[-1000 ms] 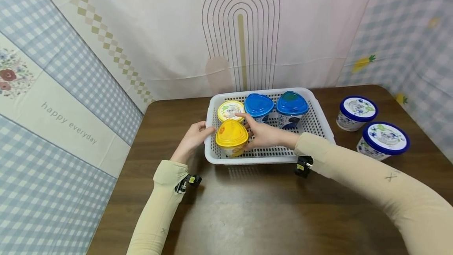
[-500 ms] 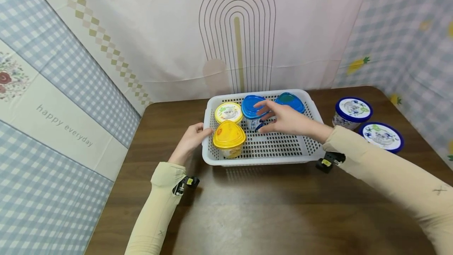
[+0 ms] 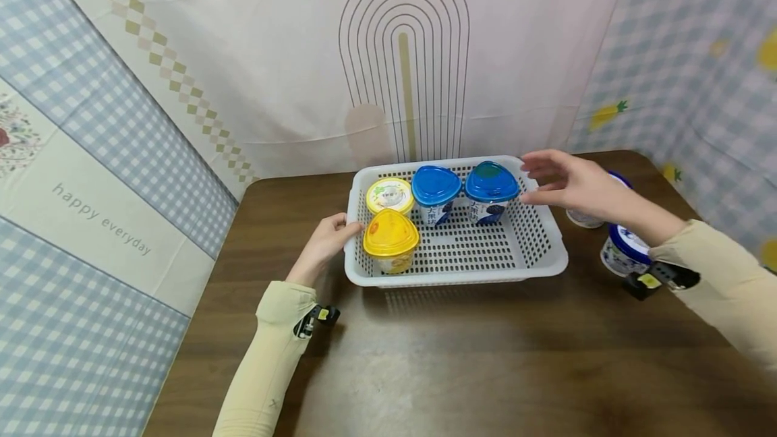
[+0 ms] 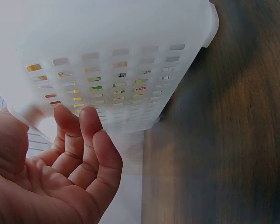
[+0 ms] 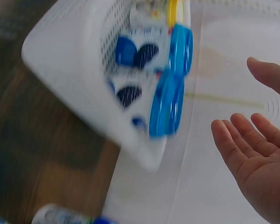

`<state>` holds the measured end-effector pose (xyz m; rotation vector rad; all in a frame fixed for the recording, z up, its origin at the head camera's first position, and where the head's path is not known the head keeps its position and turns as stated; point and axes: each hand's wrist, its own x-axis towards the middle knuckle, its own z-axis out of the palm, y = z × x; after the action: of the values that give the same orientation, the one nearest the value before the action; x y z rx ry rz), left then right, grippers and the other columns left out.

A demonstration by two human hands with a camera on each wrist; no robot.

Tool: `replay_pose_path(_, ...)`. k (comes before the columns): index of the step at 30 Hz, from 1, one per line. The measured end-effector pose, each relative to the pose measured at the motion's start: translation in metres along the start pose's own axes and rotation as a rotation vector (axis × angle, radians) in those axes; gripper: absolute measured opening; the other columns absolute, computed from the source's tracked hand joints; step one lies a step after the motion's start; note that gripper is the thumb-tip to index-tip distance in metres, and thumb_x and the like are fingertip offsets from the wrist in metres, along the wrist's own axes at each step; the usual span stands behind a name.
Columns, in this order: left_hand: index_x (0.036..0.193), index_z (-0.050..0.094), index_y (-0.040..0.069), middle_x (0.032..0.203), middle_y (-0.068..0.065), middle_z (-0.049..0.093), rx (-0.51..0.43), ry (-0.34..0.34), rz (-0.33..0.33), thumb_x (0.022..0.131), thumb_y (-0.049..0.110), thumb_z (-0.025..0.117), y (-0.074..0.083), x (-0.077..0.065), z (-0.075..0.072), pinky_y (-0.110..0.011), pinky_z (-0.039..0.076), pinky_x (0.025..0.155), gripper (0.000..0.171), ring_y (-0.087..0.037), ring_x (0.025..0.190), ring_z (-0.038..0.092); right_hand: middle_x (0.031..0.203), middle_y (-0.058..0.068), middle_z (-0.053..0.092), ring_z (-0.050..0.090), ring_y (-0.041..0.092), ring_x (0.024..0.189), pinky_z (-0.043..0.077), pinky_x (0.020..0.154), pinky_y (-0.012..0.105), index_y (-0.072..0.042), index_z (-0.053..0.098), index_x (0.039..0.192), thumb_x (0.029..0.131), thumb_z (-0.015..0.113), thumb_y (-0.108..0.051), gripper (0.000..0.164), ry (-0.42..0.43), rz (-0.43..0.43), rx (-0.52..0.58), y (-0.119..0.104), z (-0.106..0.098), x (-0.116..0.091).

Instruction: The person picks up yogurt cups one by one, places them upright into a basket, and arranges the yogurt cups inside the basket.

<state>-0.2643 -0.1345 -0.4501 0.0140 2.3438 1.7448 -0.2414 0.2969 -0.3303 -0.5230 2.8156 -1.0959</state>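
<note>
A white plastic basket (image 3: 455,280) stands on the table. My left hand (image 3: 324,241) holds its left rim, the thumb over the edge; in the left wrist view the fingers (image 4: 105,154) curl against the outer wall. Inside, along the left end, are a tub with a flat yellow-rimmed lid (image 3: 390,195) and a tub with a domed yellow lid (image 3: 391,238). Two tubs with blue domed lids, one in the middle (image 3: 436,186) and one to its right (image 3: 492,184), sit at the back. My right hand (image 3: 583,184) hovers past the basket's right end, fingers apart, holding nothing.
Two tubs with dark blue rims, a far one (image 3: 584,218) and a nearer one (image 3: 625,251), stand on the table right of the basket, partly hidden by my right hand and wrist. A printed cloth (image 3: 291,73) hangs behind the brown table (image 3: 437,356).
My right hand has let go of the domed yellow tub, which stays in the basket's front left, and has moved right across the basket past its right end. My left hand stays on the rim.
</note>
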Motion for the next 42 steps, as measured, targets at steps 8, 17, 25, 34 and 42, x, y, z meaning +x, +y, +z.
replay_pose_path(8, 0.12, 0.062, -0.004, 0.111, -0.021, 0.07, 0.015, -0.007, 0.02, 0.098, 0.021, 0.061, 0.002, 0.0, 0.0, -0.04, 0.06, 0.079, 0.033, -0.024, 0.09, 0.071, 0.144, 0.012, 0.05, 0.049, 0.002, 0.115, 0.039, 0.078, 0.005, -0.012, 0.038, 0.153, 0.093, 0.073, -0.035, 0.073, 0.119, 0.121, -0.025, 0.041, -0.043, -0.034)
replay_pose_path(17, 0.122, 0.062, -0.003, 0.111, -0.021, 0.071, 0.016, 0.003, -0.012, 0.099, 0.022, 0.061, -0.001, -0.003, 0.001, -0.043, 0.059, 0.083, 0.034, -0.025, 0.09, 0.071, 0.148, 0.023, 0.043, 0.046, 0.015, 0.119, 0.035, 0.077, 0.001, -0.006, 0.029, 0.157, 0.094, 0.073, -0.03, 0.08, 0.201, 0.164, -0.02, 0.086, -0.056, -0.058)
replay_pose_path(25, 0.126, 0.06, -0.004, 0.115, -0.021, 0.07, 0.004, -0.01, -0.016, 0.1, 0.022, 0.06, 0.0, -0.002, 0.0, -0.047, 0.058, 0.085, 0.037, -0.024, 0.091, 0.071, 0.159, 0.034, 0.018, 0.019, 0.057, 0.141, 0.025, 0.117, 0.05, 0.0, 0.006, 0.16, 0.094, 0.073, -0.036, 0.1, 0.11, 0.263, -0.022, 0.126, -0.055, -0.077)
replay_pose_path(34, 0.124, 0.061, -0.003, 0.113, -0.021, 0.071, 0.009, 0.0, -0.017, 0.099, 0.022, 0.061, -0.002, -0.001, 0.0, -0.046, 0.058, 0.085, 0.036, -0.025, 0.091, 0.072, 0.158, 0.041, -0.002, 0.0, 0.064, 0.141, 0.011, 0.104, 0.079, 0.009, -0.003, 0.156, 0.093, 0.073, -0.035, 0.108, 0.042, 0.313, -0.061, 0.161, -0.046, -0.096)
replay_pose_path(42, 0.122, 0.062, -0.003, 0.112, -0.021, 0.071, 0.018, 0.009, -0.005, 0.098, 0.023, 0.061, -0.003, -0.001, 0.0, -0.045, 0.059, 0.083, 0.035, -0.027, 0.091, 0.072, 0.153, 0.046, -0.005, 0.004, 0.068, 0.136, 0.014, 0.101, 0.081, 0.008, -0.012, 0.155, 0.091, 0.074, -0.035, 0.115, -0.003, 0.345, -0.058, 0.174, -0.038, -0.107)
